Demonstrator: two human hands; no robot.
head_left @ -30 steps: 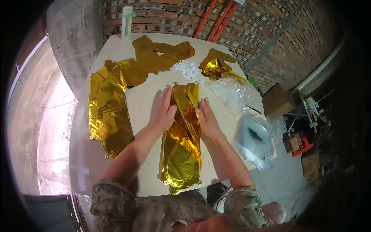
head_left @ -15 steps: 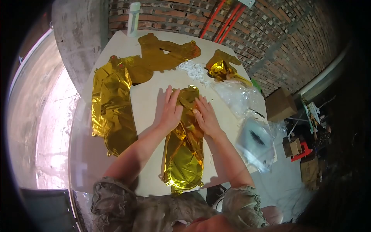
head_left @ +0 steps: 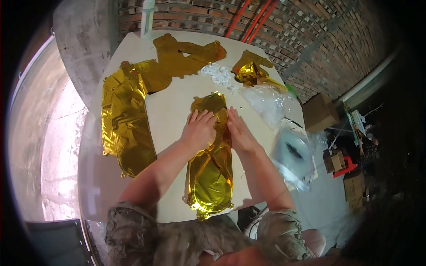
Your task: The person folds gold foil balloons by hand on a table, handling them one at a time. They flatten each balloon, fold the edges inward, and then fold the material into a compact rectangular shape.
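Your left hand (head_left: pixel 199 129) and right hand (head_left: pixel 239 133) lay flat, fingers spread, gripping nothing, pressing the long, flattened gold foil balloon (head_left: pixel 211 173). Its long axis ran from beyond your fingertips back toward your body, with both hands equally near.

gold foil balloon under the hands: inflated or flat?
Flat. The gold foil balloon lies creased against the table, with the left hand and right hand pressed on it.

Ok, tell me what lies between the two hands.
Head view: a strip of the gold foil balloon shows between the left hand and right hand.
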